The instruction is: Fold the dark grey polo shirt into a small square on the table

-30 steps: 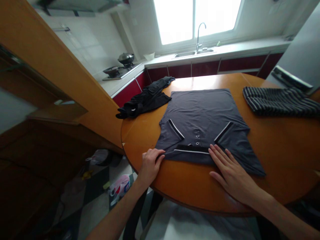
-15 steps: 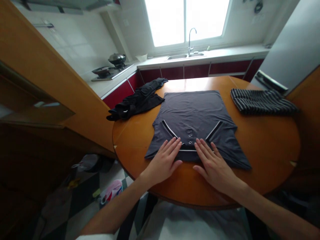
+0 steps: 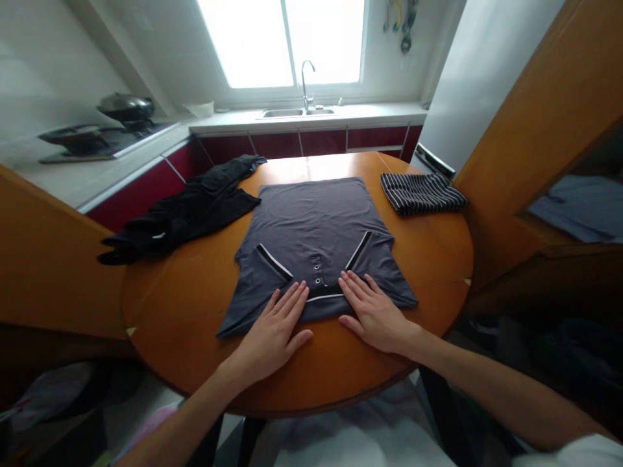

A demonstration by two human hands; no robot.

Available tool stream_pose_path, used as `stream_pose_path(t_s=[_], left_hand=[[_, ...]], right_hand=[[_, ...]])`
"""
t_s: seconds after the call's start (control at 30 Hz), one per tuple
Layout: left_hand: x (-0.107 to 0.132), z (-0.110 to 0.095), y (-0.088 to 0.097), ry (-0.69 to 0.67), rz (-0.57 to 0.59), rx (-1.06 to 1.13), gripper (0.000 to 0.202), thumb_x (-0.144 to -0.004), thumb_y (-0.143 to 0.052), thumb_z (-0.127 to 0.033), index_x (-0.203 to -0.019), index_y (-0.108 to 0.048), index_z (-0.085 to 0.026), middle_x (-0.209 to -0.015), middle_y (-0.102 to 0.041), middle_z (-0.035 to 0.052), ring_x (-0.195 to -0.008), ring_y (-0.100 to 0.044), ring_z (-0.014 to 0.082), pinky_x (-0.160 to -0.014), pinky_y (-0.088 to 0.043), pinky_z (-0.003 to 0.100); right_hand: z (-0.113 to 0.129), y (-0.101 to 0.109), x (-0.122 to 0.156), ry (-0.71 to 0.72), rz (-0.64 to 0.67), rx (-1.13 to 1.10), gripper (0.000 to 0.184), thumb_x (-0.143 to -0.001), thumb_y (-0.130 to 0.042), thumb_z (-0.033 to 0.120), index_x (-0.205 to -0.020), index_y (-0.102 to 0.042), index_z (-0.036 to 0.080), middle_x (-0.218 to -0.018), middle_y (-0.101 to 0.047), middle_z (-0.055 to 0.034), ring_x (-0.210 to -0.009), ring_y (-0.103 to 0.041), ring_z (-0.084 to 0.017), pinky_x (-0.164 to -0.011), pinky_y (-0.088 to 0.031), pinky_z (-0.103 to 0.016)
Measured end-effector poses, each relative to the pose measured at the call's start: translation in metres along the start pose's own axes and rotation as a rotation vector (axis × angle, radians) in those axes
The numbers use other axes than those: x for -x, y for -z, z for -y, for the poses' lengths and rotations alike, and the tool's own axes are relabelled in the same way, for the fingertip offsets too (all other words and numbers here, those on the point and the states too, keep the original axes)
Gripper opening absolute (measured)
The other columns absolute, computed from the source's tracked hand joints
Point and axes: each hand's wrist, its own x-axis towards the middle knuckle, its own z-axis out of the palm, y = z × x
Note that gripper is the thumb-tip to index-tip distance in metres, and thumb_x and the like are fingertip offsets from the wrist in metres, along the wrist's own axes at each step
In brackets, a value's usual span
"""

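Note:
A dark grey polo shirt [image 3: 316,217] lies spread on the round wooden table, its collar end towards me. Both sleeves are turned inward, so their black-and-white striped cuffs slant across the front beside the buttons. My left hand [image 3: 275,327] rests flat on the cloth at the left of the collar, fingers stretched out. At the collar's right end my right hand [image 3: 374,311] lies flat too, fingers slightly spread and thumb out to the side. Neither hand grips the fabric. Part of the collar is hidden under the fingertips.
Black clothing [image 3: 189,207] lies crumpled at the table's left. A folded striped cloth [image 3: 421,193] sits at the back right of the wooden table [image 3: 185,324]. Behind are a counter with a sink [image 3: 285,113] and a stove with a wok [image 3: 126,107]. A fridge [image 3: 467,84] stands at right.
The view has swung to the right, so the table and everything on it appear further left. Both hands stay flat at the collar; the shirt looks the same.

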Motion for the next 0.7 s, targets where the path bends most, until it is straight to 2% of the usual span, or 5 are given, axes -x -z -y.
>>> stream_pose_path(t_s=[0.17, 0.3, 0.5, 0.6, 0.7], left_hand=[[0.0, 0.003, -0.002, -0.006, -0.006, -0.004, 0.076, -0.104, -0.045, -0.049, -0.165, -0.011, -0.02, -0.168, -0.025, 0.0123, -0.156, -0.021, 0.0267, -0.126, -0.023, 0.052], [0.0, 0.0, 0.0, 0.003, 0.015, -0.001, 0.075, -0.105, -0.044, -0.049, -0.165, -0.011, -0.019, -0.168, -0.025, 0.0123, -0.157, -0.019, 0.0264, -0.126, -0.022, 0.053], [-0.004, -0.034, 0.011, 0.083, 0.019, -0.024, 0.077, -0.103, -0.047, -0.052, -0.164, -0.017, -0.016, -0.169, -0.02, 0.0137, -0.158, -0.011, 0.0284, -0.127, -0.008, 0.059], [-0.009, -0.047, 0.01, 0.074, 0.012, 0.013, 0.077, -0.101, -0.05, -0.054, -0.164, -0.019, -0.024, -0.17, -0.021, 0.008, -0.159, -0.006, 0.0287, -0.127, -0.009, 0.059], [-0.01, -0.049, 0.008, 0.087, 0.015, 0.052, 0.078, -0.101, -0.05, -0.056, -0.165, -0.017, -0.024, -0.17, -0.021, 0.0073, -0.159, -0.008, 0.0277, -0.128, -0.013, 0.056]], right_hand=[[-0.012, 0.002, 0.008, -0.035, -0.011, 0.047, 0.073, -0.103, -0.046, 0.045, -0.162, -0.024, 0.009, -0.169, -0.017, -0.0143, -0.157, -0.014, -0.025, -0.128, -0.016, -0.05], [-0.015, -0.002, 0.012, -0.007, -0.05, 0.052, 0.073, -0.103, -0.045, 0.043, -0.164, -0.02, 0.012, -0.169, -0.019, -0.0133, -0.157, -0.015, -0.025, -0.127, -0.018, -0.051], [-0.017, -0.013, 0.016, 0.033, -0.152, 0.067, 0.075, -0.103, -0.046, 0.041, -0.166, -0.012, 0.018, -0.168, -0.022, -0.0119, -0.155, -0.021, -0.027, -0.124, -0.024, -0.054], [-0.015, -0.014, 0.018, 0.031, -0.222, 0.057, 0.071, -0.103, -0.046, 0.037, -0.165, -0.015, 0.023, -0.17, -0.018, -0.0098, -0.155, -0.021, -0.029, -0.124, -0.024, -0.057], [-0.013, -0.011, 0.021, 0.082, -0.24, 0.058, 0.067, -0.103, -0.045, 0.034, -0.165, -0.02, 0.026, -0.17, -0.017, -0.0078, -0.156, -0.02, -0.029, -0.125, -0.02, -0.058]])
